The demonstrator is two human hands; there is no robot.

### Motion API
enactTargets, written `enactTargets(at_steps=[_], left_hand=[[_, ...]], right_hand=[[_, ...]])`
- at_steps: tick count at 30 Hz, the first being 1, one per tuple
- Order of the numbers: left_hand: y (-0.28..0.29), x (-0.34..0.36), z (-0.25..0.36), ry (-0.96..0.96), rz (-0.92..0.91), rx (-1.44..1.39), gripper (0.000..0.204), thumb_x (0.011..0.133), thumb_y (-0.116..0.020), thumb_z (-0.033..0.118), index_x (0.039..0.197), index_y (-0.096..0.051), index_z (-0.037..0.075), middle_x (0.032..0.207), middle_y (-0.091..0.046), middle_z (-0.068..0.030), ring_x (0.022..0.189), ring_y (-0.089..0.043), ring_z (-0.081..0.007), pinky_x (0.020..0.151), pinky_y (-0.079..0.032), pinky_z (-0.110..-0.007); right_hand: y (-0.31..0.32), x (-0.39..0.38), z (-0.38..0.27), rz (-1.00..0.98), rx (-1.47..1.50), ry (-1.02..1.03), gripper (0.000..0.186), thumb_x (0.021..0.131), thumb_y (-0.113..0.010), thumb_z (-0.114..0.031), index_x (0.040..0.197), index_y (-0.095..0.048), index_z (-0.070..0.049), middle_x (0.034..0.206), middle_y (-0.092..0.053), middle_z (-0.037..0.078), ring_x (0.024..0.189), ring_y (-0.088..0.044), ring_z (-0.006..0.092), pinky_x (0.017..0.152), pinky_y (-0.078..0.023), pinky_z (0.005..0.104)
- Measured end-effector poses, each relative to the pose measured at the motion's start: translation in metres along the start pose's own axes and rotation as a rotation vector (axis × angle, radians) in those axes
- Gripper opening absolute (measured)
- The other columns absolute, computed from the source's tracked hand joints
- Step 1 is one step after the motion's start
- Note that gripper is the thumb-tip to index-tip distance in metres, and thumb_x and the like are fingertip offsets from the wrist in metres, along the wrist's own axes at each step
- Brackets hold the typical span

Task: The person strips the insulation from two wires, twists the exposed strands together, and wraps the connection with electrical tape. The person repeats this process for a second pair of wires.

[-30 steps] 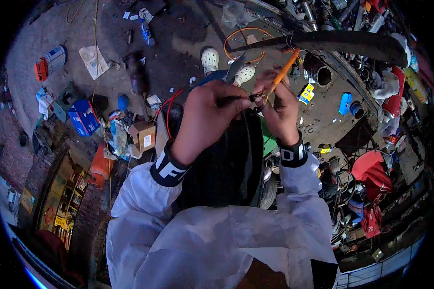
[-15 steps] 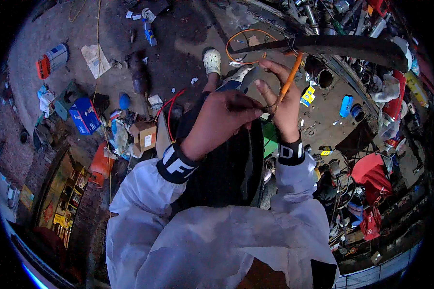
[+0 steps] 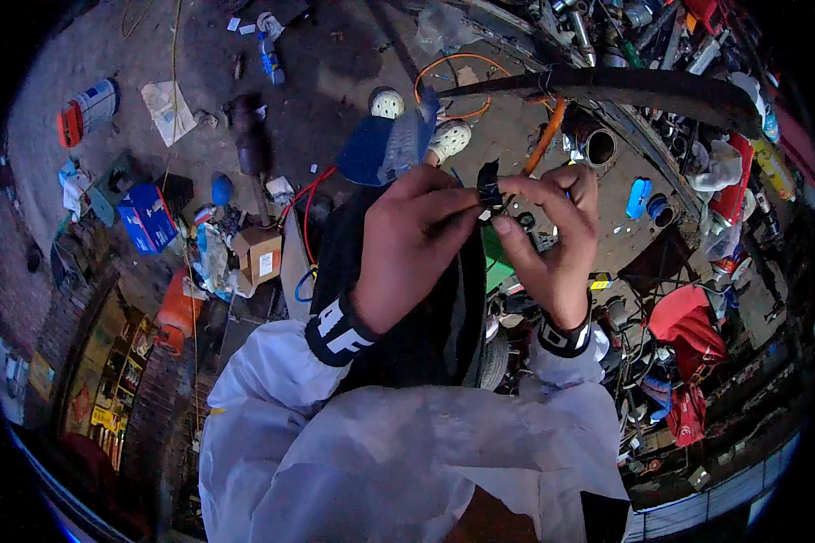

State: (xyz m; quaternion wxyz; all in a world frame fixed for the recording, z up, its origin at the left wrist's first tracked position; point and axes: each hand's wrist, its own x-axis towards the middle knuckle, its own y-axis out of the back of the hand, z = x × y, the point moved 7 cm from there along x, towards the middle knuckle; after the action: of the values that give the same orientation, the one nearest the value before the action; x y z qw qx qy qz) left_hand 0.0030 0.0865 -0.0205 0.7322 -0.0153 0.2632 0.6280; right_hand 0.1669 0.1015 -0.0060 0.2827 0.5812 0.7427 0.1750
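Observation:
A short black strip (image 3: 489,186), which looks like tape, is held up between both hands. My left hand (image 3: 406,244) pinches its left side with thumb and forefinger. From the other side, the thumb and forefinger of my right hand (image 3: 552,231) close on it, the other fingers curled. Just above the right hand hangs an orange cable (image 3: 546,138), its lower end hidden behind the fingers. It comes down from a dark curved bar (image 3: 643,89). Behind the strip, low between the wrists, part of a green object (image 3: 497,261) shows.
Metal parts (image 3: 581,41) pile up at the far right, near an open pipe end (image 3: 599,147). A red cloth (image 3: 693,330) lies at right. Leftward stand a blue box (image 3: 148,219), a cardboard box (image 3: 258,253) and an orange cylinder (image 3: 179,303). My white clogs (image 3: 449,140) are ahead.
My right hand has come down and right, off the orange cable, and its fingers have closed. The black strip now shows between both hands. The left hand has shifted slightly down.

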Motion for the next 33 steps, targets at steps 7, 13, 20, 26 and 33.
enactTargets(at_steps=[7, 13, 20, 26, 33], left_hand=[[0.003, 0.001, 0.002, -0.076, -0.011, 0.018, 0.02, 0.078, -0.07, 0.002, 0.098, -0.071, 0.004, 0.089, -0.061, -0.0111, 0.077, -0.063, -0.0262, 0.066, -0.051, -0.033], [0.002, 0.0, 0.002, -0.093, -0.003, -0.013, 0.017, 0.079, -0.069, 0.002, 0.097, -0.07, 0.003, 0.091, -0.06, -0.0119, 0.077, -0.063, -0.0276, 0.066, -0.051, -0.034], [0.0, 0.008, -0.014, -0.01, -0.137, -0.032, 0.016, 0.083, -0.068, 0.003, 0.098, -0.069, 0.0, 0.091, -0.061, -0.0116, 0.081, -0.061, -0.0234, 0.071, -0.048, -0.032], [-0.004, 0.012, -0.015, 0.14, -0.304, -0.172, 0.015, 0.085, -0.068, 0.003, 0.099, -0.068, -0.001, 0.092, -0.062, -0.0079, 0.084, -0.06, -0.0157, 0.074, -0.047, -0.029], [-0.012, 0.012, -0.019, 0.103, -0.311, -0.184, 0.015, 0.082, -0.072, 0.004, 0.097, -0.068, 0.0, 0.095, -0.062, -0.0084, 0.088, -0.061, -0.0158, 0.075, -0.047, -0.029]], right_hand=[[-0.013, -0.005, 0.006, -0.006, 0.293, -0.048, 0.029, 0.065, -0.081, -0.007, 0.091, -0.069, -0.008, 0.091, -0.063, 0.008, 0.088, -0.053, 0.0263, 0.076, -0.044, 0.0359], [-0.002, -0.011, -0.005, -0.019, 0.273, -0.013, 0.027, 0.06, -0.082, -0.002, 0.085, -0.075, -0.011, 0.08, -0.053, 0.003, 0.08, -0.047, 0.021, 0.068, -0.04, 0.0321], [-0.007, -0.011, 0.002, -0.151, 0.171, 0.014, 0.028, 0.06, -0.081, -0.004, 0.086, -0.076, -0.015, 0.082, -0.053, 0.004, 0.082, -0.05, 0.0224, 0.07, -0.04, 0.0336], [-0.007, -0.013, 0.008, -0.211, 0.182, 0.017, 0.026, 0.064, -0.081, -0.007, 0.088, -0.076, -0.014, 0.082, -0.058, 0.005, 0.081, -0.053, 0.0226, 0.073, -0.041, 0.0344], [-0.001, -0.025, 0.017, -0.13, 0.377, -0.046, 0.025, 0.064, -0.081, -0.006, 0.088, -0.076, -0.011, 0.083, -0.058, 0.005, 0.083, -0.055, 0.0216, 0.072, -0.042, 0.033]])
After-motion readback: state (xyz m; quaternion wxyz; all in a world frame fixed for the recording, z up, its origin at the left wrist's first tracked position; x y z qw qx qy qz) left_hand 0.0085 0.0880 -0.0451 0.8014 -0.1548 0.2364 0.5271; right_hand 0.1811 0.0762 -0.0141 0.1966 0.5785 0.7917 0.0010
